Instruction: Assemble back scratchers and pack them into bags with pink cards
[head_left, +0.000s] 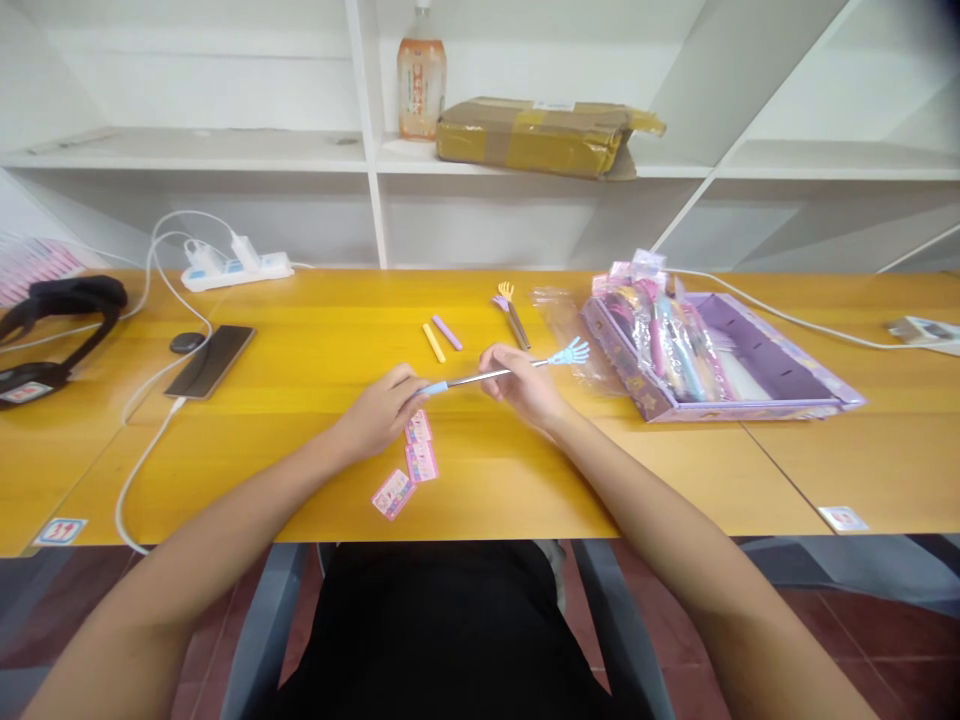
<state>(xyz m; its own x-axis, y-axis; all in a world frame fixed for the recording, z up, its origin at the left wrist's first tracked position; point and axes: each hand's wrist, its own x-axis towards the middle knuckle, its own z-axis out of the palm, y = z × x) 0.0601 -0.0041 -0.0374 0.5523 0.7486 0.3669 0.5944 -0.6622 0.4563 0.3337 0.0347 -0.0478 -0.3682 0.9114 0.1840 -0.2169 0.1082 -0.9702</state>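
A telescopic back scratcher (471, 379) with a pale blue hand-shaped head, metal shaft and blue grip is held slanting above the table. My left hand (388, 408) is closed around its blue grip end. Closer to the head, my right hand (529, 388) has its fingers closed around the metal shaft. Beyond my hands lie a yellow tube (433, 343) and a purple tube (448, 332). Two more back scratcher rods with hand-shaped heads, one yellow (507, 291) and one purple (500, 302), lie side by side. Several pink cards (422, 461) rest near my left hand.
On the right, a purple box (780, 408) holds bagged back scratchers (679, 350), with clear plastic wrap (562, 310) beside it. To the left are a phone (211, 362), a power strip (238, 272) and a black strapped device (64, 335). A taped carton (525, 137) sits on the shelf.
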